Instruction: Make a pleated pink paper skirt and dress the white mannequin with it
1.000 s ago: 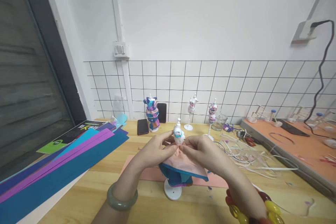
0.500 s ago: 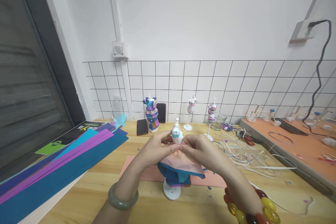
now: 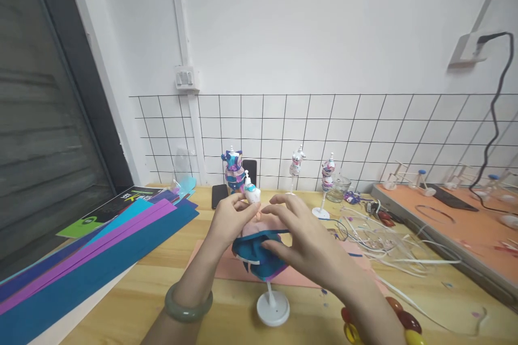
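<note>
A small white dress-form mannequin (image 3: 253, 193) with blue patches on its chest tilts to the left in front of me. It wears a layered paper skirt (image 3: 259, 253), pink on top with teal folds beneath. My left hand (image 3: 230, 222) is closed at the waist, its thumb and fingers pinching the pink layer (image 3: 264, 225) against the figure. On the other side my right hand (image 3: 303, 240) is open, thumb and fingers apart around the skirt's right edge; whether it touches the paper I cannot tell. Below, the stand's round white base (image 3: 273, 310) shows.
Coloured paper sheets (image 3: 133, 248) lie at the left. Behind stand a dressed mannequin (image 3: 234, 170) and two slimmer ones (image 3: 297, 161), beside a dark phone (image 3: 219, 197) and a glass bowl (image 3: 338, 190). Tangled cords (image 3: 388, 240) spread at right, beside an orange-topped surface (image 3: 457, 226).
The mannequin has tipped left, and its base now shows nearer to me. My right hand has let go of the waist and spread its fingers; my left still pinches there.
</note>
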`<state>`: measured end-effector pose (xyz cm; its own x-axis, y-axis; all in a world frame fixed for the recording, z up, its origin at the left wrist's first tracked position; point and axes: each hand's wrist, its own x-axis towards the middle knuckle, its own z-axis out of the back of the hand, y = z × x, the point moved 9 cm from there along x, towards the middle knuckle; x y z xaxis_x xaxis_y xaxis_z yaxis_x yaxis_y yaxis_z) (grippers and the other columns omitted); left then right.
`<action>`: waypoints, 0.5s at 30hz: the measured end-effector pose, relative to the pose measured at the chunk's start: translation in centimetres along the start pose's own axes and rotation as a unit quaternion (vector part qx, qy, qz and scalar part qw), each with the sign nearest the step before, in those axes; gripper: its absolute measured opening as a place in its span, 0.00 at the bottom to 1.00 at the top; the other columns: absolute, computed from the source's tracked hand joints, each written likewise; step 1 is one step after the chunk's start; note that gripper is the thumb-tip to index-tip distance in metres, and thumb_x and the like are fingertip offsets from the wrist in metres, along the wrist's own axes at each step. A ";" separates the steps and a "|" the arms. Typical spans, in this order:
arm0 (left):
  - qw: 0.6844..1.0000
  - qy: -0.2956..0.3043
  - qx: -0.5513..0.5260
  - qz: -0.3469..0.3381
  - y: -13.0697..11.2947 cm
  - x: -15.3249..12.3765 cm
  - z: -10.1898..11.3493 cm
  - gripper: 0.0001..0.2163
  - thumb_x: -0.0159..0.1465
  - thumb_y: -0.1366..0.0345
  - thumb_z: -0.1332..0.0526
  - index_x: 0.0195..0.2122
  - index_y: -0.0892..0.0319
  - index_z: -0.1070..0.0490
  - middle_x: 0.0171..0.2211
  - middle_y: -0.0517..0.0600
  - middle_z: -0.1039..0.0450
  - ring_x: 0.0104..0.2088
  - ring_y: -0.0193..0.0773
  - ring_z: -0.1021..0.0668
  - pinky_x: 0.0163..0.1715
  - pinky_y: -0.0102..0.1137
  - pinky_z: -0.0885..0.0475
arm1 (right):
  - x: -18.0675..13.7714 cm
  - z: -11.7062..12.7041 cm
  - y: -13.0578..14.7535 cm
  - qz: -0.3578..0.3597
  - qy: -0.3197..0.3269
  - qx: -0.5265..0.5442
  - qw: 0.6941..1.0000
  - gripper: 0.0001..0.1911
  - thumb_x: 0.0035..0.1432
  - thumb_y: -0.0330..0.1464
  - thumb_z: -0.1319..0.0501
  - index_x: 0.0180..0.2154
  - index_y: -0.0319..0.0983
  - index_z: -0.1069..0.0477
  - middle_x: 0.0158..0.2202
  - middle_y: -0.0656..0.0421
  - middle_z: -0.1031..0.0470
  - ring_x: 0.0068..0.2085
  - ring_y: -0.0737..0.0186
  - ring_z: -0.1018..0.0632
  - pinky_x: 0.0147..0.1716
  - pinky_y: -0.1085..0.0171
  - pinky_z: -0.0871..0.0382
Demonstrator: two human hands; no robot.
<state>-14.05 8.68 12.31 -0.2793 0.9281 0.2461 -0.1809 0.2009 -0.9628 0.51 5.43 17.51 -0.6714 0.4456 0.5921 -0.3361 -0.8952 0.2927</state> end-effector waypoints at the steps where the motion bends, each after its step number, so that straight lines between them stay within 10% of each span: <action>1: 1.000 -0.002 -0.017 0.013 0.2 0.0 0.0 0.15 0.53 0.58 0.35 0.38 0.62 0.27 0.29 0.51 0.23 0.31 0.42 0.22 0.30 0.30 0.30 | 0.1 -0.2 0.5 0.018 -0.011 -0.023 0.999 0.20 0.55 0.26 0.40 0.50 0.42 0.36 0.49 0.52 0.36 0.49 0.55 0.34 0.45 0.56 0.36; 15: 0.993 -0.037 -0.106 0.023 -0.8 0.0 1.2 0.14 0.50 0.59 0.33 0.33 0.63 0.25 0.29 0.50 0.23 0.32 0.38 0.23 0.31 0.28 0.32 | -0.5 -1.2 3.7 0.196 -0.103 -0.162 0.962 0.14 0.64 0.23 0.52 0.32 0.36 0.30 0.26 0.56 0.31 0.28 0.62 0.36 0.27 0.62 0.45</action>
<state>-15.08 8.15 13.19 -0.3527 0.9139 0.2008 0.0335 0.2268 -0.9734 -1.14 1.91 17.42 -0.6547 0.0339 0.7551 -0.2944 -0.9315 -0.2135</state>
